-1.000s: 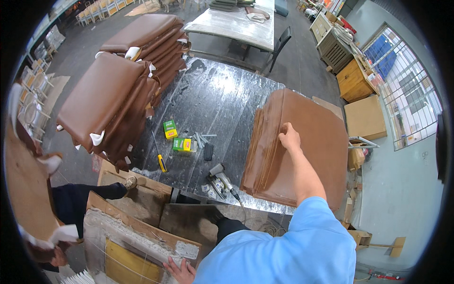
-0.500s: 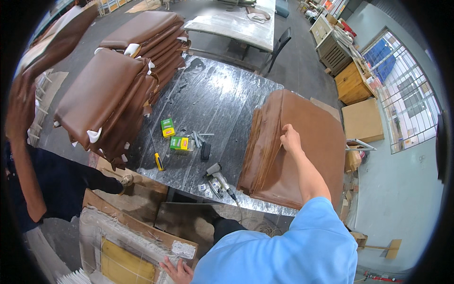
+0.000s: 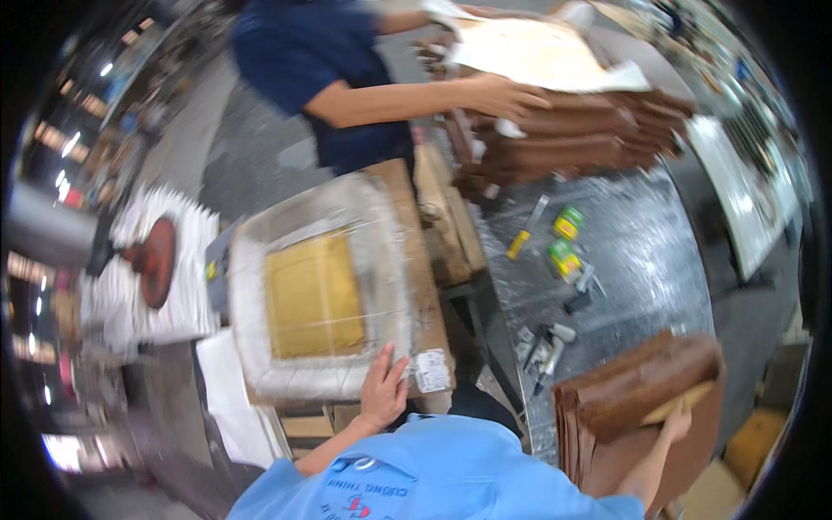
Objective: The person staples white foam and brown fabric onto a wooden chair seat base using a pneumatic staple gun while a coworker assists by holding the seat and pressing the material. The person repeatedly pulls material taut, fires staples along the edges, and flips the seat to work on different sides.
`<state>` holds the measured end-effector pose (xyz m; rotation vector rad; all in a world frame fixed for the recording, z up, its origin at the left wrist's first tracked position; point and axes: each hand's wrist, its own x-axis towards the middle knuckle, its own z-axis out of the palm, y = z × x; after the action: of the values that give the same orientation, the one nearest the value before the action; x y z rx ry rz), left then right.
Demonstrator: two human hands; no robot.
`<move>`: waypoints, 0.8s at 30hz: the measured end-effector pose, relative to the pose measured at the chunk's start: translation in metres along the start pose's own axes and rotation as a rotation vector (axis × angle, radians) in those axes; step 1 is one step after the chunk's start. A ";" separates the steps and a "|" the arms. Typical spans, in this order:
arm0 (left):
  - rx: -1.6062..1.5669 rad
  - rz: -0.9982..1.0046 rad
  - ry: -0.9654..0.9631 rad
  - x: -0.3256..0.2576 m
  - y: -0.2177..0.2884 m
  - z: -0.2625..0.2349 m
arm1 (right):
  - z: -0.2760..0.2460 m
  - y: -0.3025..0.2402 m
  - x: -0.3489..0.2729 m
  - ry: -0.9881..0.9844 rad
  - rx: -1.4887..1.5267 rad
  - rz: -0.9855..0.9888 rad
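Note:
My right hand [image 3: 679,422] pinches the edge of the top brown leather-like sheet [image 3: 637,455] on the folded stack at lower right. That edge is lifted, so a tan underside shows beside my fingers. My left hand [image 3: 384,388] lies with fingers spread on the near right corner of a padded seat panel [image 3: 392,295]. The panel has a whitish rim, a yellow middle square and thin cords across it. It rests on a brown board [image 3: 425,303] bearing a white label [image 3: 432,370].
Across the metal table [image 3: 624,251] lie a yellow-handled tool [image 3: 518,244], green-yellow boxes [image 3: 568,222] and an air gun [image 3: 555,342]. A co-worker [image 3: 347,95] touches a brown cushion-cover stack [image 3: 563,143]. Left stands a white sheet stack [image 3: 130,303] with a red disc-shaped object [image 3: 158,263].
My view has swung left, bringing the whole seat panel into sight. My right hand has raised the sheet's edge. The co-worker's raised brown piece is down; a pale-sided piece tops their stack.

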<state>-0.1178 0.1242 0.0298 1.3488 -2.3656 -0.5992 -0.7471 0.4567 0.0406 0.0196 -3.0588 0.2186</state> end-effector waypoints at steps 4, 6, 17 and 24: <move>-0.125 -0.067 0.034 0.016 -0.002 0.003 | -0.031 0.065 0.012 -0.059 0.716 0.353; -0.034 -0.215 0.069 -0.039 0.006 -0.026 | -0.004 0.023 0.028 -0.174 0.930 0.493; -0.053 -0.070 0.052 -0.064 -0.024 -0.040 | -0.107 0.034 0.024 0.341 0.450 0.336; -0.031 0.023 0.050 -0.110 -0.063 -0.066 | -0.233 0.006 0.000 0.563 0.387 -0.142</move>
<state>0.0140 0.1789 0.0427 1.3064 -2.3196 -0.5859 -0.7303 0.4962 0.2693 0.1649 -2.4053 0.6718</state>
